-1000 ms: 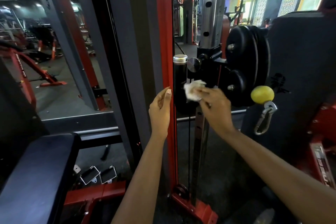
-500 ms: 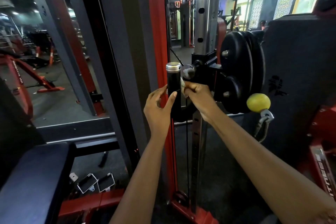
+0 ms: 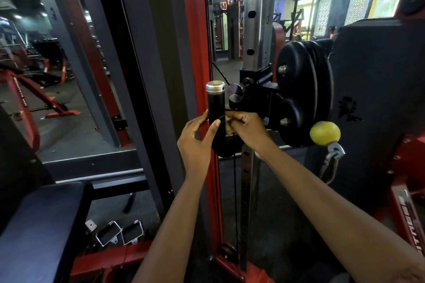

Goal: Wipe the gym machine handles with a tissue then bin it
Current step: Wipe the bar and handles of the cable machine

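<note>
A black upright handle (image 3: 215, 103) with a silver cap stands on the machine at centre. My left hand (image 3: 197, 140) curls round its lower part from the left, thumb and fingers on the grip. My right hand (image 3: 247, 132) holds a crumpled tissue (image 3: 228, 128) pressed against the handle's right side; only a small pale patch of the tissue shows under the fingers.
Black weight plates (image 3: 299, 89) hang right of the handle, with a yellow ball and carabiner (image 3: 325, 133) below them. A red upright post (image 3: 195, 41) and a perforated steel column (image 3: 255, 14) flank the handle. A padded bench (image 3: 39, 225) sits lower left; metal stirrup handles (image 3: 119, 234) lie on the floor.
My left hand moved from the red post onto the handle and closed round it. My right hand brought the tissue in against the handle, where it is now mostly covered.
</note>
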A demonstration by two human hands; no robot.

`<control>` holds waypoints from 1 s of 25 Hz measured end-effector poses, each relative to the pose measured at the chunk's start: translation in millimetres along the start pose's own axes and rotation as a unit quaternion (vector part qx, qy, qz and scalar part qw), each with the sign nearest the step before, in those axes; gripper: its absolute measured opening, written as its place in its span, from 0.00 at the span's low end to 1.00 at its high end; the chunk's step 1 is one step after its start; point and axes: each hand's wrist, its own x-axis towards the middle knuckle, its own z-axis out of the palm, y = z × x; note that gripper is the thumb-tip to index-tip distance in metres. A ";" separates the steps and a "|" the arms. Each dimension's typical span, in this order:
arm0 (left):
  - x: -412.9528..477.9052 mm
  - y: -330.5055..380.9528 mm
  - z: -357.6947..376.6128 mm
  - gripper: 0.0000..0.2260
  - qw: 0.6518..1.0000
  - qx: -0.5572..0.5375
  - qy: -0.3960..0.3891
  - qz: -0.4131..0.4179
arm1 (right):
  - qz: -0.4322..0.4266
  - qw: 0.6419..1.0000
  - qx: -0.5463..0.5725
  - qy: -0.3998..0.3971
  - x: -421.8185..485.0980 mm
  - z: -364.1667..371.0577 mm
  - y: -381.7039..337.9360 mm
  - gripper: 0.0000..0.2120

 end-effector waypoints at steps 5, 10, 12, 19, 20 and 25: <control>-4.7 -4.1 3.6 0.20 1.000 0.016 -0.004 -0.013 | -0.115 0.977 -0.177 -0.004 -33.6 5.5 48.7 0.11; -6.2 -1.2 5.1 0.21 1.000 0.004 0.001 -0.019 | -0.129 0.945 -0.291 -0.077 -24.6 -10.1 67.0 0.16; -7.0 -0.7 4.6 0.21 1.000 0.000 -0.001 -0.018 | -0.145 0.932 -0.320 -0.087 -15.8 -15.9 66.8 0.17; -5.7 0.7 1.7 0.22 0.999 -0.001 -0.017 -0.033 | -0.096 0.896 -0.434 -0.004 16.7 -26.2 83.1 0.16; -5.0 0.8 0.8 0.22 0.999 0.002 -0.021 -0.033 | -0.094 0.906 -0.413 0.011 11.8 -19.8 81.3 0.14; -2.1 -1.6 -0.2 0.22 0.999 -0.002 -0.026 -0.043 | -0.121 0.921 -0.365 0.067 -4.0 16.0 82.4 0.14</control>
